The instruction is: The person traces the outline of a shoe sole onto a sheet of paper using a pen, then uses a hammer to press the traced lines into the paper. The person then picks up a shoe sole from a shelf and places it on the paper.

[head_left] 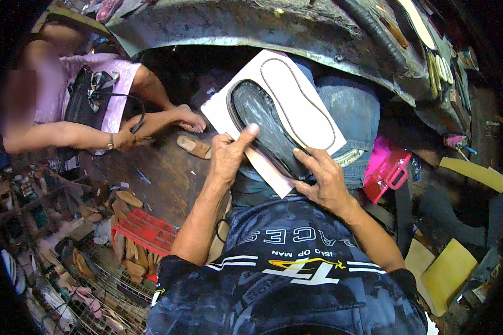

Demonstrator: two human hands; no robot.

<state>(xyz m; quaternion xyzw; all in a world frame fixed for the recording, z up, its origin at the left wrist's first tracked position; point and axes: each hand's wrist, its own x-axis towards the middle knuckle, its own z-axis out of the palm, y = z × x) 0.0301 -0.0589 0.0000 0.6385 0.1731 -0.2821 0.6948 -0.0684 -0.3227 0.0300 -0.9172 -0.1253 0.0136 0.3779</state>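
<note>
A black shoe point(255, 111), its grey-smeared underside facing up, lies tilted on a white board point(328, 106) over my lap. Beside it, a dark sole outline is drawn on the board. My left hand point(229, 156) is closed at the shoe's left side, its thumb pressed on the rim; its other fingers are partly hidden. At the narrower near end, my right hand point(323, 181) grips the shoe between thumb and fingers. What the board rests on is mostly covered, though my jeans point(349, 106) show beside it.
Across the far side runs a worn workbench point(207, 47) with tools at its right. Another person sits at left, holding a black bag point(86, 97). A tan sandal point(194, 147) lies on the floor. A red basket point(145, 231), pink bag point(383, 167) and yellow sheets point(447, 273) lie around me.
</note>
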